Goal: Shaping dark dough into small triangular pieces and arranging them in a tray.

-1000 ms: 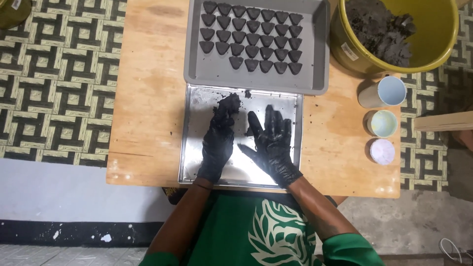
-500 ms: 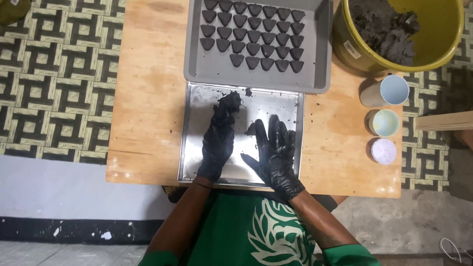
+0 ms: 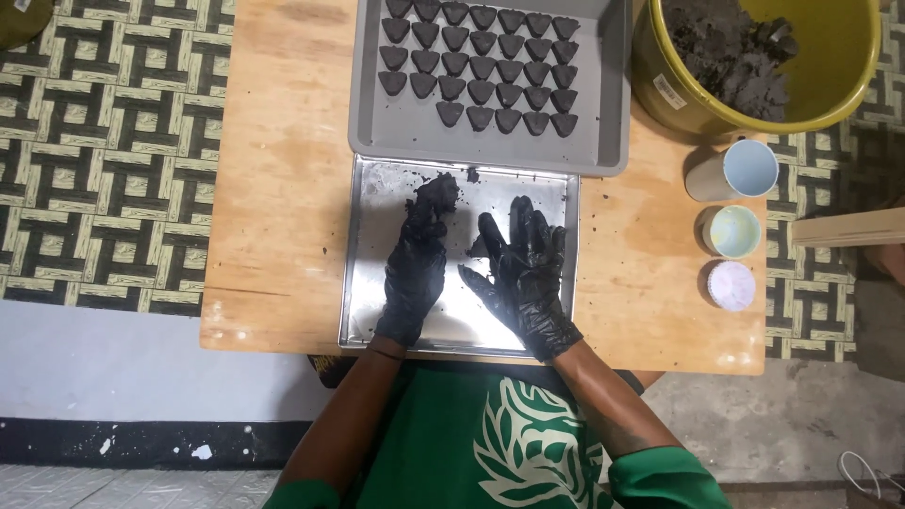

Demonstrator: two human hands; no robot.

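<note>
Both gloved hands on steel tray (image 3: 368, 283): left hand (image 3: 415, 269) unmoved on dark lump (image 3: 436, 193); right hand (image 3: 523, 269) flat, splayed, fingers now straighter.

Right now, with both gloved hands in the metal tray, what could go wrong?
The left hand presses a dark lump close to the metal tray's far rim, so bits may spill toward the grey tray of shaped pieces. The right hand lies flat with fingers spread; sticky gloves might drag crumbs onto the wooden table.
</note>
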